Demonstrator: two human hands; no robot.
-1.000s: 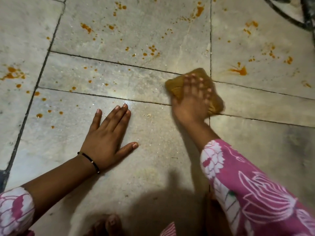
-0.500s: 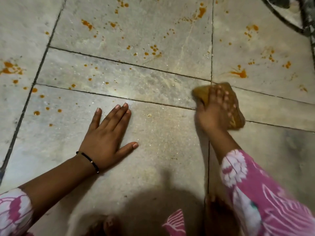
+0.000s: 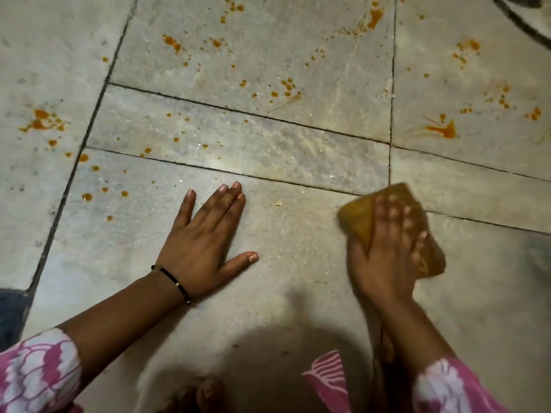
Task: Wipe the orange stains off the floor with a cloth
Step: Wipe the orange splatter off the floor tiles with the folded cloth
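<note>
Grey stone made up the floor [image 3: 298,263], laid in large slabs with dark joints running between them. Orange stains [image 3: 286,87] speckled the slabs farther from the person, with a heavier splash [image 3: 444,129] on the far right slab and another patch [image 3: 41,122] at the far left; smaller drops [image 3: 87,197] lay to the left of the left hand.

Pink and white patterned sleeves [image 3: 38,371] covered both forearms near the bottom edge, and toes [image 3: 208,391] showed at the bottom centre in shadow.

The left hand [image 3: 202,242] lay flat on the near slab, palm down, fingers straight and close together, thumb spread out to the right, holding nothing. A thin black bracelet [image 3: 173,280] circled its wrist.

The right hand [image 3: 384,251] rested on top of a folded orange-brown cloth [image 3: 357,219], fingers extended over it and pressing it against the floor; the hand was blurred, so I could not tell how the thumb sat. The cloth lay beside a joint between slabs, well apart from the nearest visible stains, to the right of the left hand.
</note>
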